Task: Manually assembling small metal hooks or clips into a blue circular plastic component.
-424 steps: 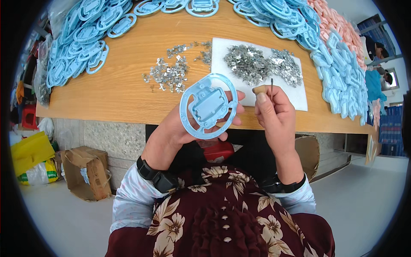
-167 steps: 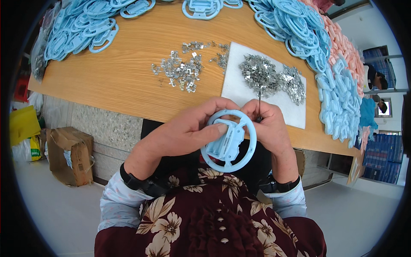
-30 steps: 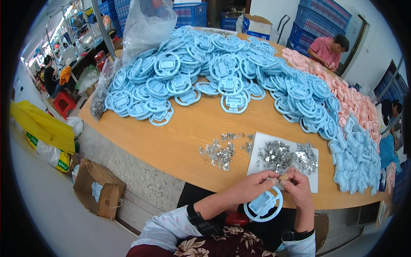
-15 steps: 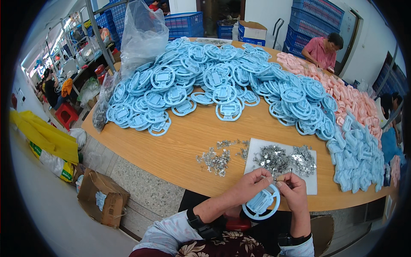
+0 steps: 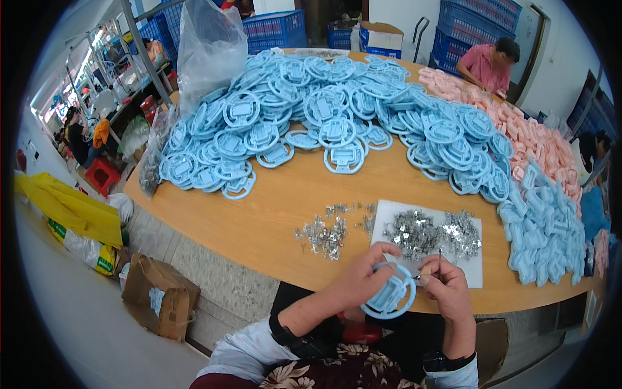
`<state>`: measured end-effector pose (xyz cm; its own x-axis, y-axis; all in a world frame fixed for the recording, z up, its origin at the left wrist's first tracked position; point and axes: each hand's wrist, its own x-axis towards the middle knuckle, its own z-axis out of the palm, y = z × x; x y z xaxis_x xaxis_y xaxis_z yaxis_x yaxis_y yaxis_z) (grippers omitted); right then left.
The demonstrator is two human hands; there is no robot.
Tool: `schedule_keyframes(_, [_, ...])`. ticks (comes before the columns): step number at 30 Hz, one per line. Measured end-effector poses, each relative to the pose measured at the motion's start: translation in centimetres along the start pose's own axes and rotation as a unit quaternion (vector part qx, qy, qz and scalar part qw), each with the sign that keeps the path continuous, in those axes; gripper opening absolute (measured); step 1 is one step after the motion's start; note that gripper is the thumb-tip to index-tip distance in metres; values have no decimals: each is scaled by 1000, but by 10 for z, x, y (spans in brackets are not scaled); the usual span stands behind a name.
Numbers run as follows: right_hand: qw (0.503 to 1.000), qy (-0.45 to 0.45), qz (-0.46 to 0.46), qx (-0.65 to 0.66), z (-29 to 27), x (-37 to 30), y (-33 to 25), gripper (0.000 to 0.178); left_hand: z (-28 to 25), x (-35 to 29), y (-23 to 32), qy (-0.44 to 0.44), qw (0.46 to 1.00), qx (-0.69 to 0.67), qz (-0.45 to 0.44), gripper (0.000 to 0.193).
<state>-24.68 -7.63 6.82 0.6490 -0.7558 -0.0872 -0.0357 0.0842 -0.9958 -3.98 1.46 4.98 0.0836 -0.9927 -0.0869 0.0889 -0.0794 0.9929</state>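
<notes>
My left hand (image 5: 364,275) is closed on a light blue round plastic wheel-shaped part (image 5: 390,297), gripping its upper left rim in front of the table edge. At the part's right rim my right hand (image 5: 448,289) is pinched around a thin dark tool (image 5: 440,253) that sticks up past the fingers. A tiny dark tip shows between these fingers and the rim; I cannot tell what it is. Just beyond the hands lies a white board (image 5: 465,277) with heaps of small shiny metal pieces (image 5: 414,235).
More metal pieces (image 5: 324,237) lie loose left of the board. A big pile of blue wheel parts (image 5: 324,107) covers the table's far side. Pink parts (image 5: 538,149) and blue elongated parts (image 5: 541,233) are heaped at right. A person (image 5: 489,65) sits across.
My left hand and the blue wheel part have shifted slightly up and left. The fingers of both hands, close together before, are farther apart, and my right hand is now at the part's right rim.
</notes>
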Motion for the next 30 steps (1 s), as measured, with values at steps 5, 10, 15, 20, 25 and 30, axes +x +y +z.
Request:
schedule_keyframes(5, [996, -32, 67, -44, 10, -1, 13, 11, -14, 1, -13, 35, 993, 110, 5, 30])
schedule_keyframes(10, [997, -32, 59, 39, 20, -1, 9, 11, -17, -7, -16, 6, 998, -33, -45, 31])
schedule_keyframes(15, [998, 1, 66, -6, 18, 1, 22, 11, -26, -11, -24, -18, 997, 7, -78, 30])
schedule_keyframes(20, [979, 67, -51, -184, 30, 3, 32, 9, -24, -7, -35, 19, 994, 98, -39, 30])
schedule_keyframes(25, [946, 51, -113, -300, 48, 11, 31, 11, -25, -6, -39, 44, 990, 133, -21, 32])
schedule_keyframes(30, [910, 48, -154, -381, 51, 16, 33, 10, -25, -5, -39, 39, 989, 143, -12, 33])
